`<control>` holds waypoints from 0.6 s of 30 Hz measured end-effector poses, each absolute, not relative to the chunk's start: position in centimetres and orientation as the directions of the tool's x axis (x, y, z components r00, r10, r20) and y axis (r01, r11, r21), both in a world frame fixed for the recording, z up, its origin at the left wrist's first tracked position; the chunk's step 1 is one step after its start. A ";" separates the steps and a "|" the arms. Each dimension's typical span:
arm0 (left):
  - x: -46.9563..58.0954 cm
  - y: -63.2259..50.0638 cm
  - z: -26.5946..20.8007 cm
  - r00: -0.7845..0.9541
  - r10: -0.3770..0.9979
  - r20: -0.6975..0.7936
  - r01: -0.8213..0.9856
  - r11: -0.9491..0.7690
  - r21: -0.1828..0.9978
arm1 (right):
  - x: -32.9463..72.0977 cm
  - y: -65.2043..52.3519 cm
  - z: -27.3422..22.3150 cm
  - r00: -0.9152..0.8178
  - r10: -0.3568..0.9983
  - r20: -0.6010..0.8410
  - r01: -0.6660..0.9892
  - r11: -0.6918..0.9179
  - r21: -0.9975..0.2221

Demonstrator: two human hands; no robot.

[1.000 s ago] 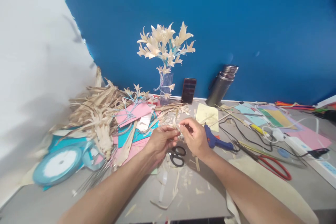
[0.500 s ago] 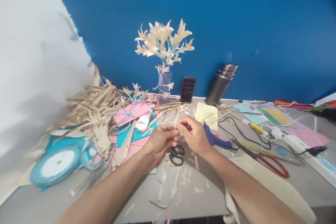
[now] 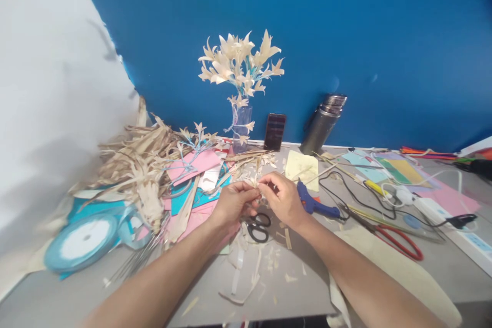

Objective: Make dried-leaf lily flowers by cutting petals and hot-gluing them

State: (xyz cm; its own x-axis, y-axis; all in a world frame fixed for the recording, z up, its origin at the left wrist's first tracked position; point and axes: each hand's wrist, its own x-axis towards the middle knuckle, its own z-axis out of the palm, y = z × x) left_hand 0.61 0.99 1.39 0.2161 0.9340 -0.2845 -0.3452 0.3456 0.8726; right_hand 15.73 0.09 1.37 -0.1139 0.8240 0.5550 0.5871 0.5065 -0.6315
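At the middle of the table my left hand (image 3: 239, 201) and my right hand (image 3: 282, 197) meet, both with fingers pinched together. A small pale piece of dried husk (image 3: 253, 183) shows at their fingertips; the fingers hide most of it. Just below the hands lie black-handled scissors (image 3: 258, 228). To the right of my right hand is a blue glue gun (image 3: 317, 204). Behind, a clear vase (image 3: 242, 123) holds a bunch of cream husk flowers (image 3: 242, 61) on light blue stems.
Dried husks (image 3: 142, 148) are heaped at the left, beside a blue ribbon spool (image 3: 82, 241) and thin wires (image 3: 140, 261). A phone (image 3: 275, 132) and a leaning flask (image 3: 323, 125) stand by the wall. Red-handled shears (image 3: 400, 242) and a power strip (image 3: 457, 236) lie right.
Both hands have shifted very slightly left, staying pinched together. The pale piece shows a little less between the fingertips. Everything else lies as before.
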 end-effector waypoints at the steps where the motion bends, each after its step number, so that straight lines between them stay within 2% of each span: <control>1: 0.6 0.9 1.4 0.181 0.949 -0.257 -0.308 0.303 0.902 | 15.7 0.1 1.4 -0.118 0.819 0.562 0.585 0.514 -0.627; 5: 0.5 0.8 1.6 0.101 0.977 -0.188 -0.174 0.203 0.963 | 15.7 0.1 1.4 -0.149 0.793 0.591 0.585 0.553 -0.594; 12: 0.7 0.6 1.6 0.028 0.999 -0.018 -0.079 0.020 0.997 | 15.9 0.0 1.4 -0.163 0.728 0.666 0.568 0.621 -0.539; 18: 0.7 0.2 1.3 0.007 0.995 0.102 0.020 -0.102 0.995 | 16.1 -0.4 1.6 -0.235 0.613 0.754 0.677 0.660 -0.325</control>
State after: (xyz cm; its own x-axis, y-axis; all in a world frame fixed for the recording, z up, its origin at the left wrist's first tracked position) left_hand 0.69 0.24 1.30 0.0074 0.9948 0.1019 0.0201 -0.1020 0.9946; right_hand 16.12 -0.37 1.55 -0.2345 0.6130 0.7544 0.6774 0.6597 -0.3254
